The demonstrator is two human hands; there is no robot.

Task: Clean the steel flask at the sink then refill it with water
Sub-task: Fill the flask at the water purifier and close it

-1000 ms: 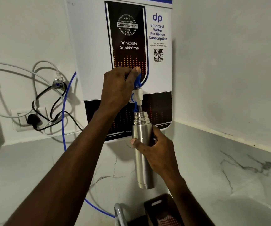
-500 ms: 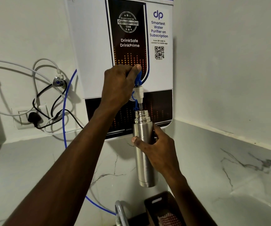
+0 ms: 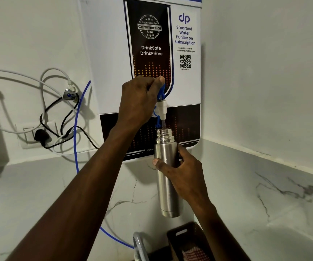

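The uncapped steel flask is upright in the air, its threaded mouth directly under the white spout of the blue tap on the wall-mounted water purifier. A thin stream of water falls from the spout into the mouth. My right hand grips the flask around its upper body. My left hand is curled around the blue tap lever, with the thumb on its top.
A marble counter runs along the wall corner on the right. A blue hose, white and black cables and a wall socket hang on the left. Below the flask sit a dark container and a metal rim.
Both hands and the flask keep their hold and position at the tap. Only the view has drifted slightly, so the scene sits a little higher in the picture.
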